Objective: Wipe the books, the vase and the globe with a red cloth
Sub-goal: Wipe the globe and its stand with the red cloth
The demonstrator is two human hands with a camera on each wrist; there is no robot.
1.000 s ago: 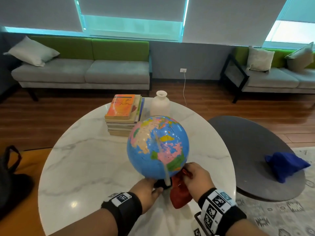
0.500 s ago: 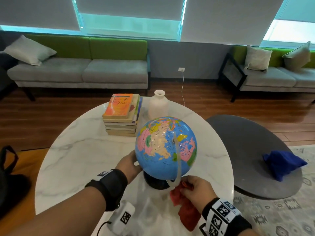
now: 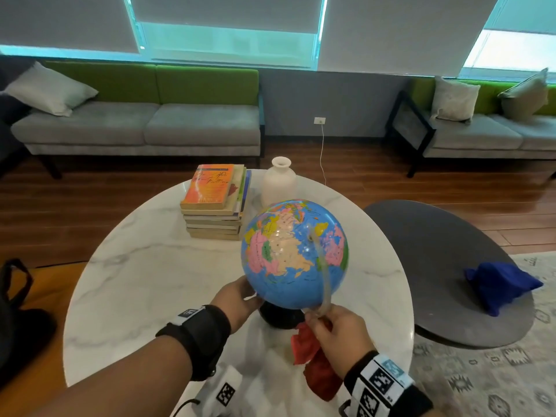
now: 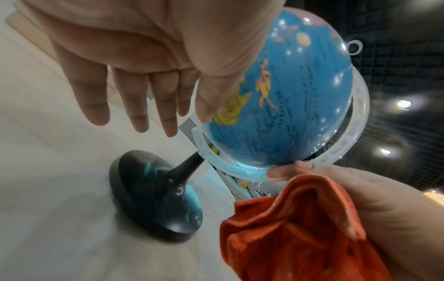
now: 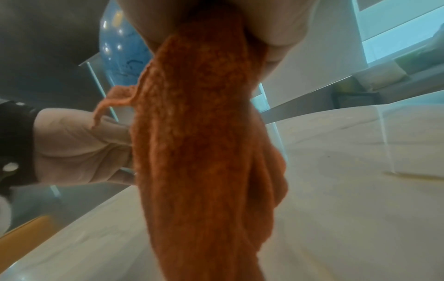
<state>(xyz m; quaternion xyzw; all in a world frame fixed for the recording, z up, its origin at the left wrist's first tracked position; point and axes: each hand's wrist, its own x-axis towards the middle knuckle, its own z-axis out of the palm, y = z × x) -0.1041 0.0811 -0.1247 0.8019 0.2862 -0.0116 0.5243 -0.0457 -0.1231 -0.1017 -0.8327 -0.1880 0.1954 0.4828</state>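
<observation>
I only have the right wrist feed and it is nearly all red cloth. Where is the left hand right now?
Observer: The left hand is at the lower left side of the globe, fingers straight, thumb on the sphere.
Operator: Is the right hand touching the globe too?
Observer: Yes. The right hand holds the red cloth while its fingertips pinch the clear arc under the sphere.
Operator: Is the globe standing on the table?
Observer: Its black base sits on the marble table.
Operator: Where are the books and vase?
Observer: Beyond the globe: the book stack on the left, the white vase on the right.
</observation>
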